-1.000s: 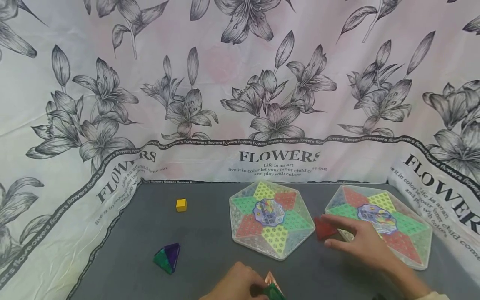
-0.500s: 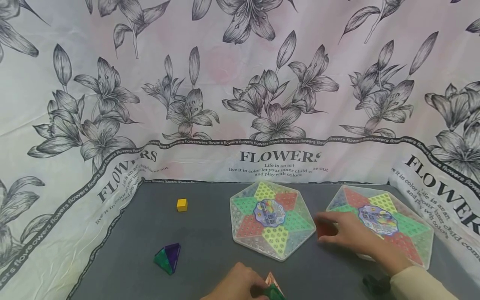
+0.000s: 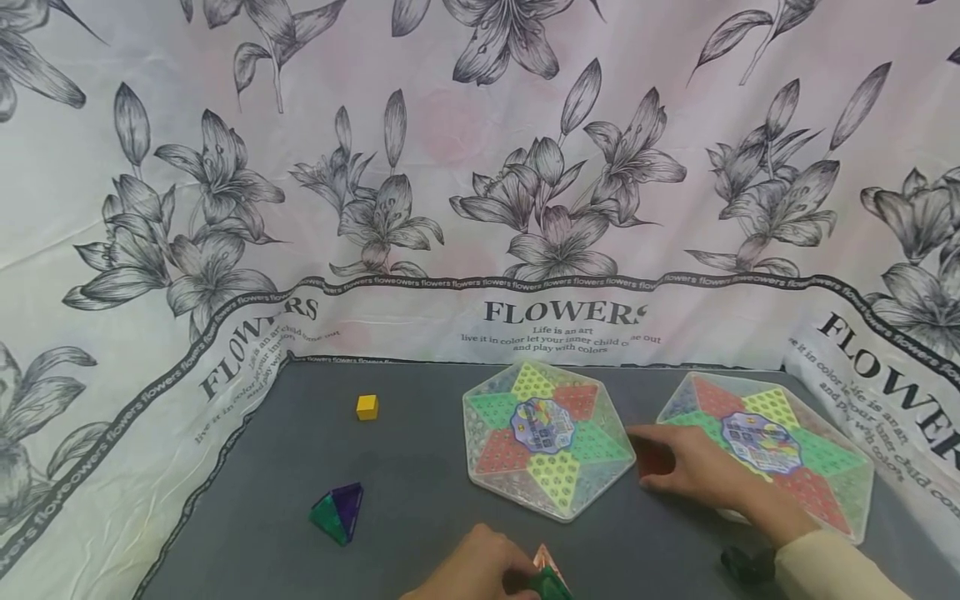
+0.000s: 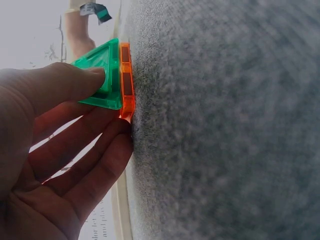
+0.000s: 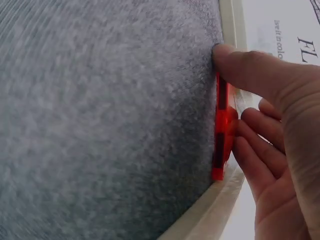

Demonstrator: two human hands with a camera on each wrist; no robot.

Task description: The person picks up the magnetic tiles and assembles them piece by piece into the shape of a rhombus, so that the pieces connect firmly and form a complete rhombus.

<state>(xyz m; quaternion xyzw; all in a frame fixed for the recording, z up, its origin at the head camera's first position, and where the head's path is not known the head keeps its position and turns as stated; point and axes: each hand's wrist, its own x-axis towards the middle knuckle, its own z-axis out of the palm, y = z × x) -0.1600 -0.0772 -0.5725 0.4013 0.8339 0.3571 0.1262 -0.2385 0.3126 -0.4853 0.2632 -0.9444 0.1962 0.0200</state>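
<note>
Right hand (image 3: 701, 471) right of centre board (image 3: 547, 435): fingers (image 5: 250, 67) pinch flat red tile (image 5: 221, 125) on edge against table (image 3: 420, 483). Left hand (image 3: 468, 571) near board's front: fingers clasp green-orange pyramid (image 4: 112, 80), steadying it.

Home play table: floral cloth backdrop (image 3: 480, 167), checkers boards (image 3: 547, 437)

Left hand (image 4: 55, 150) grips a green and orange triangle piece (image 4: 112, 80) against grey felt (image 4: 225, 125)

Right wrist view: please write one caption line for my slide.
Right hand pinches a flat red translucent plastic tile lying on the grey felt mat, thumb above and fingers below.
</note>
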